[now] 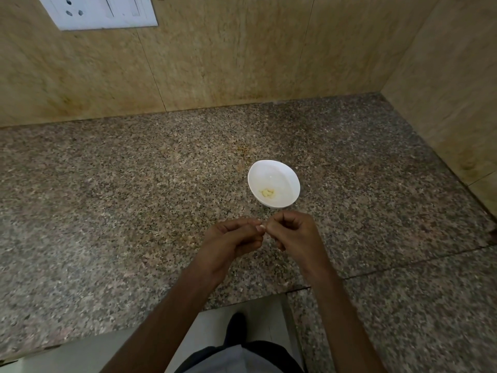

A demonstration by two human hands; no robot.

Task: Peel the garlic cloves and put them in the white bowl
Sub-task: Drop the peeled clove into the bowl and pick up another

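Peeling looks partway: a few peeled cloves (267,193) lie in the white bowl (283,175), while left grip (233,239) and right grip (293,232) both pinch another clove (260,228) just nearer.

place: kitchen, by the look of it | surface: speckled granite table (134,184) running into a corner | walls: beige stone-look tiled wall (242,49) rising straight from its back edge, stained near the bottom | fittings: white socket plate (99,10) set in the wall | food: white bowl (285,170) holding peeled garlic cloves (267,192)
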